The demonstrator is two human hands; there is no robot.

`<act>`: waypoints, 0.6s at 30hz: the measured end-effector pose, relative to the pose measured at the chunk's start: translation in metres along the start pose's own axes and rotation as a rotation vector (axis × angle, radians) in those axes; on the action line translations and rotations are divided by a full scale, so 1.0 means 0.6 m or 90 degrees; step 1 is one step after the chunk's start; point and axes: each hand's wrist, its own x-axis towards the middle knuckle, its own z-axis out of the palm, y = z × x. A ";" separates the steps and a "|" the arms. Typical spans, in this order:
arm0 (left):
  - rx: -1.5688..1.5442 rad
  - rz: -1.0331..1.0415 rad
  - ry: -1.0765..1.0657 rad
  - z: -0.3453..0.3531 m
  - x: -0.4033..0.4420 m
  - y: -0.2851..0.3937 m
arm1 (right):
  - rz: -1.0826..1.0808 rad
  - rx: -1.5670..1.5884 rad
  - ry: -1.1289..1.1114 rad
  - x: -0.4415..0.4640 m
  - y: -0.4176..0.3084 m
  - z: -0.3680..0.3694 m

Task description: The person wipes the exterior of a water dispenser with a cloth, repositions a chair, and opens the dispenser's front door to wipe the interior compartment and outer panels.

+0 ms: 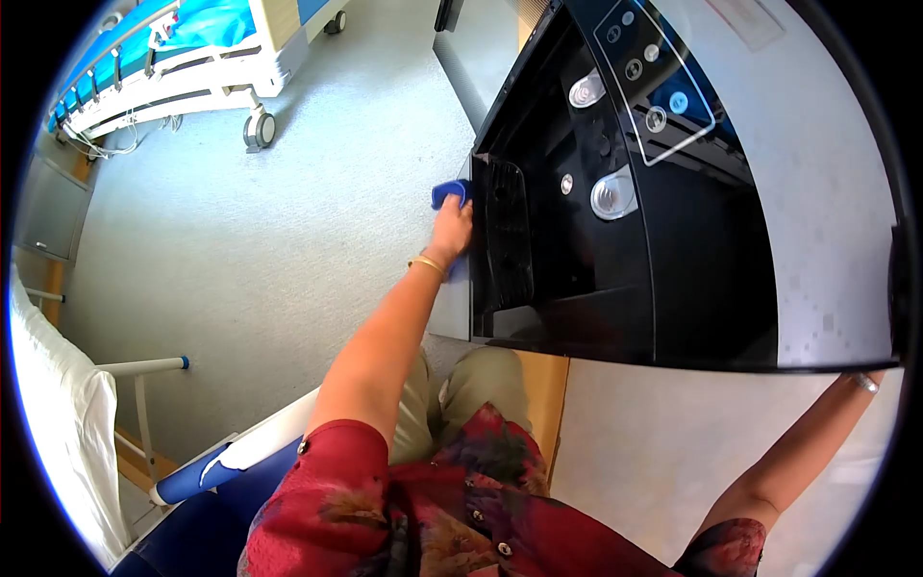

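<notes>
A black and silver water dispenser [711, 240] fills the right half of the view, with two clear spouts and a ribbed drip tray [506, 236] in its dark recess. My left hand [452, 229] is closed on a blue cloth [448, 193], pressed against the dispenser's lower front edge beside the drip tray. More blue shows under the wrist. My right hand [873, 377] reaches to the far side of the dispenser; the casing hides its fingers, and only the part near the wrist shows.
A hospital bed [183, 67] on castors stands at the upper left, with a cable hanging below it. White fabric [62, 404] hangs at the left near a white rail [144, 365]. A dark blue seat [197, 519] is beside me, and a grey cabinet [50, 210] stands by the wall.
</notes>
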 end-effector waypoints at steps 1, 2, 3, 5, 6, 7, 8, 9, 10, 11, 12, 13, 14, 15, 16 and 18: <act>-0.007 0.038 -0.014 -0.006 0.014 0.010 | 0.000 -0.004 0.003 -0.003 -0.001 0.000; -0.001 0.041 -0.015 -0.008 0.029 0.018 | 0.002 -0.006 0.004 -0.005 -0.001 -0.002; -0.008 0.077 -0.016 -0.010 0.044 0.024 | 0.002 -0.008 0.005 -0.006 -0.001 -0.003; -0.034 0.076 -0.035 -0.014 0.064 0.052 | 0.004 -0.014 0.008 -0.007 -0.001 -0.002; -0.072 0.049 -0.051 -0.022 0.068 0.070 | 0.001 -0.020 0.009 -0.010 -0.002 -0.001; -0.100 0.027 -0.007 -0.012 0.074 0.066 | 0.001 -0.022 0.012 -0.009 -0.001 -0.001; -0.092 0.000 -0.053 -0.013 0.072 0.057 | 0.004 -0.021 0.014 -0.005 0.000 -0.003; -0.083 -0.026 -0.098 -0.017 0.066 0.048 | 0.003 -0.024 0.017 -0.004 -0.001 -0.004; -0.110 -0.036 -0.088 -0.010 0.054 0.031 | 0.004 -0.024 0.018 -0.002 0.002 -0.005; -0.137 -0.047 -0.078 0.001 0.039 0.004 | 0.003 -0.025 0.020 -0.001 0.003 -0.006; -0.149 -0.102 -0.105 0.000 0.016 -0.013 | 0.002 -0.029 0.021 0.002 0.005 -0.006; -0.239 -0.131 -0.139 0.021 0.008 -0.079 | 0.000 -0.031 0.024 0.006 0.007 -0.007; -0.234 -0.170 -0.151 0.029 -0.021 -0.109 | -0.003 -0.034 0.027 0.004 0.008 -0.004; -0.254 -0.207 -0.155 0.038 -0.053 -0.140 | -0.001 -0.035 0.029 0.011 0.011 -0.007; -0.332 -0.233 -0.162 0.052 -0.083 -0.185 | -0.002 -0.038 0.033 0.013 0.013 -0.009; -0.380 -0.305 -0.151 0.045 -0.153 -0.177 | -0.001 -0.048 0.042 0.019 0.023 -0.014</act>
